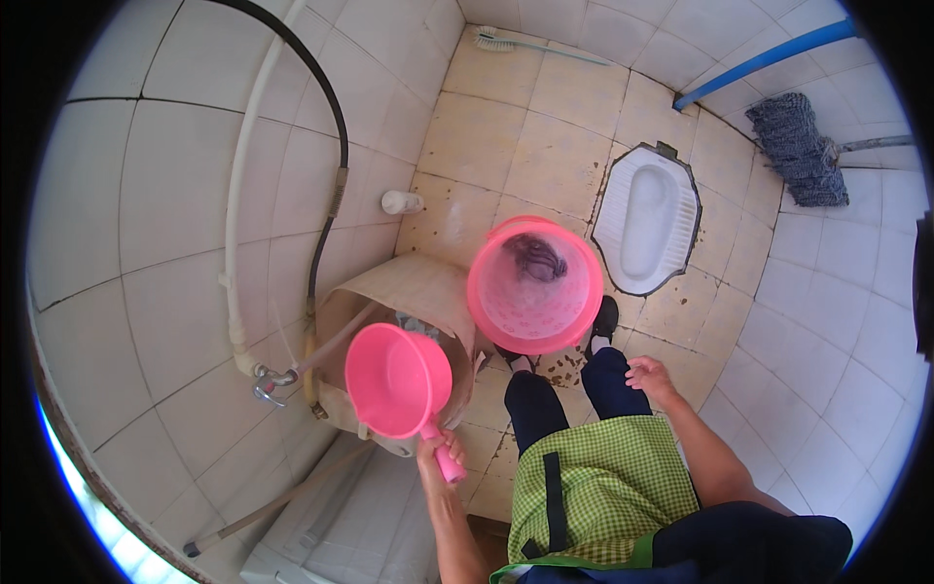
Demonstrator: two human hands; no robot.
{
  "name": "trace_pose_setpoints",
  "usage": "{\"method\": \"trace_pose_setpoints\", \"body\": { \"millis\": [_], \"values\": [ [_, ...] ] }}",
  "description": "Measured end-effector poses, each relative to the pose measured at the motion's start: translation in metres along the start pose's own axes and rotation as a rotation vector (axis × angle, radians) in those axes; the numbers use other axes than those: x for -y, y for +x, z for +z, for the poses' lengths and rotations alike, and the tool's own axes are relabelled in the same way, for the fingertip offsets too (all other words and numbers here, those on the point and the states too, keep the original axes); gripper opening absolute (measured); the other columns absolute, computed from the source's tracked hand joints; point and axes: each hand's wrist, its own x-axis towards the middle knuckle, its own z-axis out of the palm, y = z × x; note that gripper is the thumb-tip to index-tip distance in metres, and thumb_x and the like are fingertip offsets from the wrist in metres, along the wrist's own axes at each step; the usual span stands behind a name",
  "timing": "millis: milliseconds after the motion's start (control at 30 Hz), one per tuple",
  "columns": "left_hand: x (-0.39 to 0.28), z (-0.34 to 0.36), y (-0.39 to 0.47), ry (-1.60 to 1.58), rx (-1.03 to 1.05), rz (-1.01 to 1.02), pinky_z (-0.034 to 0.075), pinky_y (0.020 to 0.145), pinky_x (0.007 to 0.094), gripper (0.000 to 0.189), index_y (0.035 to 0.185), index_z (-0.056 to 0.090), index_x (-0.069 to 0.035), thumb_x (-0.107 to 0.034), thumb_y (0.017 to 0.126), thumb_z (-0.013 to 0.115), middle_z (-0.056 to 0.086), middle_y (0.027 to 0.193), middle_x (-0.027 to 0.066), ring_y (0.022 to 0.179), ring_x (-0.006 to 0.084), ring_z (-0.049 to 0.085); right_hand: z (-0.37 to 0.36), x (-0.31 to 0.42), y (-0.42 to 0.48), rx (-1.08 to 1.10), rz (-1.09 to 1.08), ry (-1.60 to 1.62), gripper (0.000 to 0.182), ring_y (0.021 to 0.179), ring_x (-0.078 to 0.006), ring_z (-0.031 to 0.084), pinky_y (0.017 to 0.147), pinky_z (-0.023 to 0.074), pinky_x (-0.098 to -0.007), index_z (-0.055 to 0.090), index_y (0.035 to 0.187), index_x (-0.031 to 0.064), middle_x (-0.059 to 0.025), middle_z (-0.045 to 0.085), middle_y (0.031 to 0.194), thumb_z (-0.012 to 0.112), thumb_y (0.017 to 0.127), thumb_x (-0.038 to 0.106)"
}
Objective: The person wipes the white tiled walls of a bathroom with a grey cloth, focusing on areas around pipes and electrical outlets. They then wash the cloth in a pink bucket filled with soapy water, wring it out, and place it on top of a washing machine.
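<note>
My left hand [441, 454] is wrapped around the handle of a pink plastic dipper [394, 379]. The dipper's bowl looks empty and hangs over the opening of a large beige plastic barrel [401, 281]. Beside my right knee, my right hand [649, 378] holds nothing, its fingers loosely curled and partly apart. On the floor before my feet stands a pink bucket [536, 285]. Cloudy, sudsy water fills part of it, and a dark purple cloth [540, 259] lies in it near the far side.
A metal tap [273, 383] with a hose sits on the left wall, near a black hose [343, 131]. A squat toilet [646, 219] is set in the floor. A mop [799, 150], a blue pipe [766, 62], a long-handled brush [496, 40] and a white bottle [401, 202] stand along the walls.
</note>
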Motion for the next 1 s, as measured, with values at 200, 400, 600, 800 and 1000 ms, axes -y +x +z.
{"method": "trace_pose_setpoints", "body": {
  "millis": [200,400,600,800,1000],
  "values": [
    [0.001,-0.035,0.097,0.303,-0.095,-0.175,0.041,0.040,0.0266,0.009,0.082,0.049,-0.001,-0.008,0.084,0.053,0.047,0.065,0.0065,0.049,0.0144,0.046,0.021,0.016,-0.007,-0.009,-0.003,-0.024,0.027,0.073,-0.0168,0.065,0.065,0.0525,-0.0266,0.057,0.114,0.0004,-0.0120,0.065,0.090,0.044,0.090,0.005],
    [0.023,-0.114,0.204,0.833,-0.342,0.023,0.045,0.043,0.0298,0.008,0.081,0.052,0.000,-0.008,0.083,0.052,0.051,0.065,0.0086,0.051,0.0187,0.053,0.026,0.020,-0.006,-0.020,-0.020,-0.093,0.027,0.074,-0.0173,0.065,0.065,0.0524,-0.0269,0.056,0.113,-0.0004,-0.0124,0.065,0.090,0.042,0.091,0.005],
    [0.035,-0.115,0.229,1.627,-0.216,0.667,0.049,0.060,0.0447,0.027,0.096,0.052,0.007,-0.001,0.071,0.053,0.059,0.072,0.0147,0.061,0.0328,0.060,0.042,0.015,-0.005,-0.028,0.005,-0.103,0.027,0.075,-0.0174,0.065,0.065,0.0524,-0.0269,0.057,0.112,0.0000,-0.0117,0.065,0.090,0.042,0.091,0.004],
    [0.004,-0.069,0.232,0.713,-0.165,-0.235,0.043,0.038,0.0307,0.020,0.094,0.050,-0.004,0.000,0.078,0.060,0.049,0.063,0.0050,0.046,0.0153,0.050,0.082,0.020,-0.008,0.014,-0.003,-0.064,0.026,0.074,-0.0163,0.065,0.066,0.0527,-0.0266,0.057,0.112,0.0019,-0.0099,0.065,0.090,0.043,0.091,0.005],
    [0.003,-0.092,0.187,0.385,0.015,-0.228,0.039,0.035,0.0253,0.020,0.095,0.049,-0.008,0.000,0.079,0.060,0.048,0.061,0.0031,0.044,0.0131,0.046,0.086,0.032,-0.010,0.026,-0.067,-0.084,0.026,0.073,-0.0151,0.065,0.066,0.0529,-0.0257,0.059,0.111,0.0020,-0.0093,0.065,0.089,0.043,0.090,0.004]
  ]
}}
